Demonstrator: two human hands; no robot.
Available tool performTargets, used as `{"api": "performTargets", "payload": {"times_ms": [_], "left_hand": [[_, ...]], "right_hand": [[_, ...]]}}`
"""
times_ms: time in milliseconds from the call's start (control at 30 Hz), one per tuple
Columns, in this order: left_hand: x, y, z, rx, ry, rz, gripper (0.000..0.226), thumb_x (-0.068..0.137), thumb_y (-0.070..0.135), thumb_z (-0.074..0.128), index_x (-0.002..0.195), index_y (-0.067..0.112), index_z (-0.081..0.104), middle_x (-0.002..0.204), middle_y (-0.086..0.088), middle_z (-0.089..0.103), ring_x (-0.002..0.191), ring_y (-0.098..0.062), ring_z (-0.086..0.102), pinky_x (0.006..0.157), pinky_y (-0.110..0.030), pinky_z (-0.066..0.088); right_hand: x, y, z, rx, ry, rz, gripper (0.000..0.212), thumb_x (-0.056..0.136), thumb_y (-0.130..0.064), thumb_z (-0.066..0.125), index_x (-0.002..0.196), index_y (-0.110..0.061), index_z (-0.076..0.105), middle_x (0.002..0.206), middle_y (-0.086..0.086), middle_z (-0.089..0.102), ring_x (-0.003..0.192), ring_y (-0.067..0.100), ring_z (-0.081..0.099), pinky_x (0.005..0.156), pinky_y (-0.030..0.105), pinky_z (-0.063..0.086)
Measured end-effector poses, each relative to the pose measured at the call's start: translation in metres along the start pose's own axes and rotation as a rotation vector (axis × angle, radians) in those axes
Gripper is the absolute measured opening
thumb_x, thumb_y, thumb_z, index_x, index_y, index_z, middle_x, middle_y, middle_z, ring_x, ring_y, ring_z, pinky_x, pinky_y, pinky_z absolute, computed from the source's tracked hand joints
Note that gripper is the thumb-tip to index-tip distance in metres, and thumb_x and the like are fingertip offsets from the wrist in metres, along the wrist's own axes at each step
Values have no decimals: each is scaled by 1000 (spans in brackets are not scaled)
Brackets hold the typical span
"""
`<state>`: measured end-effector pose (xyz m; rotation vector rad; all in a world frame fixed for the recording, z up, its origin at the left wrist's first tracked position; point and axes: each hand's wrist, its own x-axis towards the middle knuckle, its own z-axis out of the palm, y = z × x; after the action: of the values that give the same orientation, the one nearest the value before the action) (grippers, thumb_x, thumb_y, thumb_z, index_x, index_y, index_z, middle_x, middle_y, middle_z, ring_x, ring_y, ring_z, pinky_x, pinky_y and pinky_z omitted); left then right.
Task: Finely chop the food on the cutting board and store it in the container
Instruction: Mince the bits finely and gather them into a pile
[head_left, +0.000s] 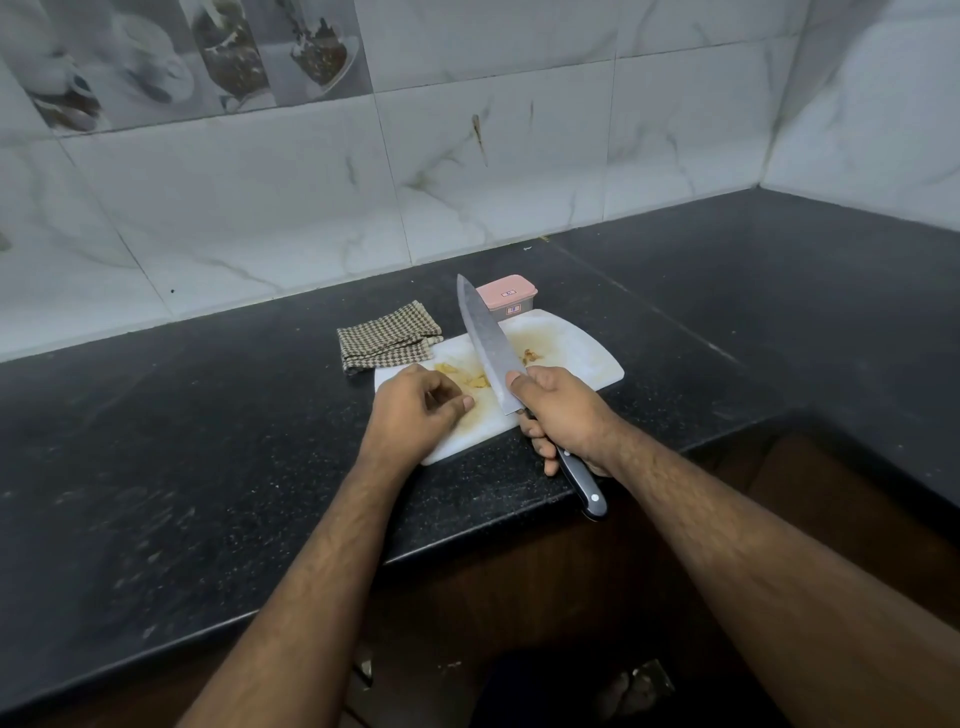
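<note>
A white cutting board (571, 345) lies on the black counter near its front edge. Pale yellow food pieces (464, 375) sit on the board's left half, with a few brownish bits (531, 356) further right. My right hand (563, 413) grips the black handle of a large chef's knife (485, 343), whose blade points away over the board, tilted above the food. My left hand (421, 408) rests on the board's left part with fingers curled, just left of the food; nothing shows in its grasp. A small container with a pink lid (508, 296) stands closed behind the board.
A folded checked cloth (387, 338) lies at the board's back left corner. The black granite counter (208, 441) runs left and wraps round to the right along tiled walls (311, 182). Below the counter edge are a dark cabinet front and the floor.
</note>
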<state>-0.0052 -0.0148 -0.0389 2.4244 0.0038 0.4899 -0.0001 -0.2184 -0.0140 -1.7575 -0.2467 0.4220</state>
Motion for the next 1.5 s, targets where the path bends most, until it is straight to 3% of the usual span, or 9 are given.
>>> {"api": "performTargets", "payload": {"times_ms": [167, 300, 433, 633, 800, 1000, 1167, 1400, 1500], "left_hand": [[0, 2, 0, 21, -13, 2, 13, 88, 31, 80, 82, 21, 75, 86, 7, 64, 77, -7, 59, 68, -23, 46], [0, 2, 2, 51, -66, 36, 12, 94, 28, 74, 85, 21, 70, 85, 7, 62, 77, -8, 56, 64, -21, 40], [2, 3, 5, 91, -115, 57, 12, 100, 26, 66, 91, 16, 66, 89, 8, 57, 87, -15, 55, 77, -31, 44], [8, 1, 4, 117, -6, 47, 18, 103, 27, 59, 92, 14, 60, 94, 1, 55, 85, -16, 53, 77, -35, 44], [11, -2, 4, 77, 30, 37, 19, 105, 19, 54, 98, 9, 69, 99, -3, 61, 92, -19, 56, 82, -33, 44], [5, 1, 1, 32, -5, 9, 18, 88, 35, 80, 88, 20, 70, 90, 7, 59, 79, -6, 55, 69, -23, 44], [9, -1, 4, -4, -17, -62, 17, 87, 35, 81, 81, 23, 71, 88, 5, 65, 76, -8, 57, 65, -23, 41], [13, 2, 6, 139, 47, -48, 16, 98, 35, 67, 90, 21, 66, 92, 10, 56, 80, -10, 52, 70, -35, 43], [18, -1, 5, 89, 74, -38, 14, 102, 25, 61, 98, 14, 70, 100, 3, 60, 93, -17, 56, 82, -38, 47]], "right_hand": [[-1, -1, 1, -7, 11, 6, 37, 106, -41, 44, 115, -7, 53, 55, -5, 46, 39, 9, 39, 40, 26, 46], [-1, -1, 1, -3, 8, 7, 36, 106, -41, 44, 113, -8, 53, 56, -5, 45, 39, 9, 38, 39, 26, 46], [-2, -1, 0, 1, 2, 4, 32, 106, -41, 44, 109, -11, 54, 56, -4, 46, 39, 10, 39, 39, 26, 46], [-2, 0, 0, 9, -1, 3, 27, 106, -42, 44, 98, -18, 53, 56, -4, 45, 39, 10, 38, 40, 26, 46], [-3, -2, 1, 18, 1, -5, 26, 106, -41, 44, 97, -18, 52, 57, -3, 45, 39, 10, 38, 39, 26, 45], [-2, -1, 0, 16, 1, -7, 27, 106, -41, 44, 103, -17, 54, 56, -4, 46, 39, 10, 39, 40, 27, 45], [-3, -1, 0, 17, 0, -10, 26, 106, -41, 44, 99, -18, 54, 57, -3, 46, 39, 10, 39, 40, 27, 46], [-3, -1, 0, 13, -3, -12, 27, 106, -41, 44, 103, -16, 55, 55, -5, 45, 39, 10, 39, 40, 27, 46], [-2, 0, 0, 17, -6, -8, 27, 106, -41, 44, 103, -16, 54, 55, -5, 45, 38, 9, 38, 40, 27, 46]]}}
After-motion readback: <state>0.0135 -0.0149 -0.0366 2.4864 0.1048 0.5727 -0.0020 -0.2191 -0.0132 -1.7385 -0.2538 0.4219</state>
